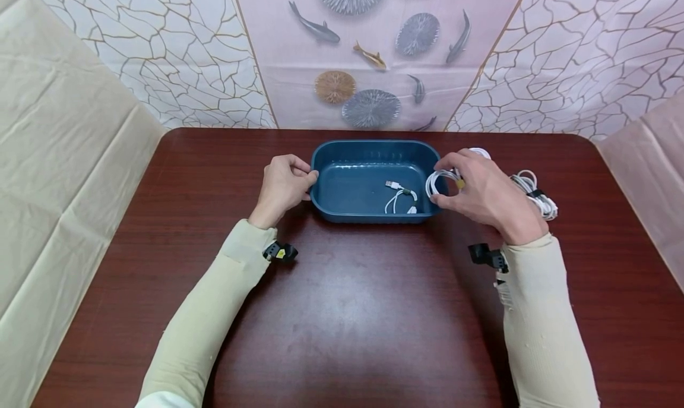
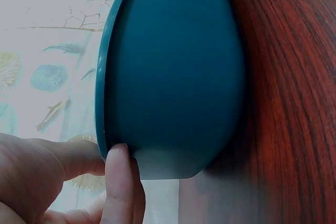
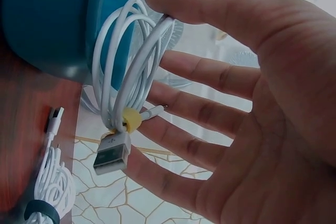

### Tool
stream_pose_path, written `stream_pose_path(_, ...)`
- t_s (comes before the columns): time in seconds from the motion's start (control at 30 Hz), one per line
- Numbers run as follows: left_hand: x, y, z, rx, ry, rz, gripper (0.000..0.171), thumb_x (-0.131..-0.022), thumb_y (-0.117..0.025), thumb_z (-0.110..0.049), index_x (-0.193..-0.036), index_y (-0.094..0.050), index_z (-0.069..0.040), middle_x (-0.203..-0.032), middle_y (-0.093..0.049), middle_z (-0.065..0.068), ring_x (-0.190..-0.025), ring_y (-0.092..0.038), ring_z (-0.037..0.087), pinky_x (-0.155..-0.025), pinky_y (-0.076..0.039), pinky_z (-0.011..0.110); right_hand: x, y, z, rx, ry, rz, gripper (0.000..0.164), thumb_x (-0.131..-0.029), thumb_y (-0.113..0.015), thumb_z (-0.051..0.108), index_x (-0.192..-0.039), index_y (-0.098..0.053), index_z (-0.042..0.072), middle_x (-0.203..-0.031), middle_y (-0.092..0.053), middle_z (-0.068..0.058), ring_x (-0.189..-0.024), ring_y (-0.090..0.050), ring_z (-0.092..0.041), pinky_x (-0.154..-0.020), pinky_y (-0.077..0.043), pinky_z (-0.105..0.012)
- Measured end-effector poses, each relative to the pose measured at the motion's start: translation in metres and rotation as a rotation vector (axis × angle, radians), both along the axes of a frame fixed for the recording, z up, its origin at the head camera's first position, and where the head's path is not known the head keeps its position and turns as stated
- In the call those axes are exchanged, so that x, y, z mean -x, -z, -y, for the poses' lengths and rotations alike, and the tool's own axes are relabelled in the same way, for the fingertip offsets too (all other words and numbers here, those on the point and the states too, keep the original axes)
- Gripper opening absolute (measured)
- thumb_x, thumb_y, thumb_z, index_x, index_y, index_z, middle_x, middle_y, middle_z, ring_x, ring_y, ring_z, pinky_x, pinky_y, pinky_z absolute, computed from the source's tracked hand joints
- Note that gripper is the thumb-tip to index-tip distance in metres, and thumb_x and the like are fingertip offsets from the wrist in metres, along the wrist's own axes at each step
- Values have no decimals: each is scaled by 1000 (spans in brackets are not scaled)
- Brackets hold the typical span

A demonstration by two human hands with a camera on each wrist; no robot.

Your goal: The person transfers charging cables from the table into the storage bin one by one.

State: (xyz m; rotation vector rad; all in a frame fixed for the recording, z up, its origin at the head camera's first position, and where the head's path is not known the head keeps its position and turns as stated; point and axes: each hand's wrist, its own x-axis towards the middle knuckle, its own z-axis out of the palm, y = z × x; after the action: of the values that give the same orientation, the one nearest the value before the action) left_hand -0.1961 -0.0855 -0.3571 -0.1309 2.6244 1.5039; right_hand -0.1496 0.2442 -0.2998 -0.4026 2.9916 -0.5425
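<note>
The left hand (image 1: pixel 285 183) pinched the left rim of the blue bin (image 1: pixel 347 188); the right hand (image 1: pixel 483 188), well apart, held a coiled white cable (image 3: pixel 137 64) between thumb and fingers at the right rim. One short cable (image 1: pixel 407 191) already lay inside, near right. Seemingly left, outside on the right: a dark-strapped bundle (image 1: pixel 537 197) and a partly hidden coil (image 1: pixel 480 152).

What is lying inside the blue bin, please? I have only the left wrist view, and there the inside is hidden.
Observer: A small white cable lies in the blue bin, nearer its right end.
Operator: Thank you. And what does the right hand hold?
Observer: A coiled white cable with a yellow tie.
Operator: Is any cable outside, on the table?
Observer: Yes, a white bundle lies right of the bin.
</note>
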Motion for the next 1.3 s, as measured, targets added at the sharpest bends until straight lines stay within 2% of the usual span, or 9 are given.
stream_pose_path(0.2,0,0,0,-6,0,-4,18,-96,-71,-20,-102,-67,-3,-90,-73,14,-57,-69,13,-61,-64,30,3,-1,1,-9,0,16,53,-87,-79,26,-130,-61,2,-132,-58,-21,-117,-48,-35,-110,-43,-55)
stream_pose_path(0.5,-1,0,0,-12,4,2,19,-96,-71,-20,-103,-67,-3,-91,-73,14,-57,-69,14,-68,-66,38,4,1,3,-7,5,16,51,-88,-78,26,-130,-63,2,-127,-57,-19,-111,-49,-34,-103,-48,-53)
stream_pose_path(0.9,-1,0,0,-21,7,-5,19,-96,-71,-20,-103,-67,-3,-91,-73,15,-58,-70,14,-68,-66,37,6,1,5,-6,9,17,53,-88,-78,27,-132,-62,2,-135,-56,-20,-117,-49,-36,-108,-47,-56)
stream_pose_path(1.1,-1,0,0,-19,9,-4,19,-96,-71,-20,-103,-67,-3,-92,-73,15,-58,-70,14,-63,-65,30,7,1,5,0,6,15,53,-88,-77,27,-132,-62,2,-136,-55,-21,-118,-49,-36,-108,-46,-56)
stream_pose_path(1.3,-1,1,0,-18,6,-4,19,-96,-71,-20,-103,-67,-3,-91,-73,15,-57,-69,14,-67,-66,36,8,2,6,3,9,11,53,-89,-77,28,-132,-62,2,-138,-54,-21,-120,-49,-37,-109,-45,-56)
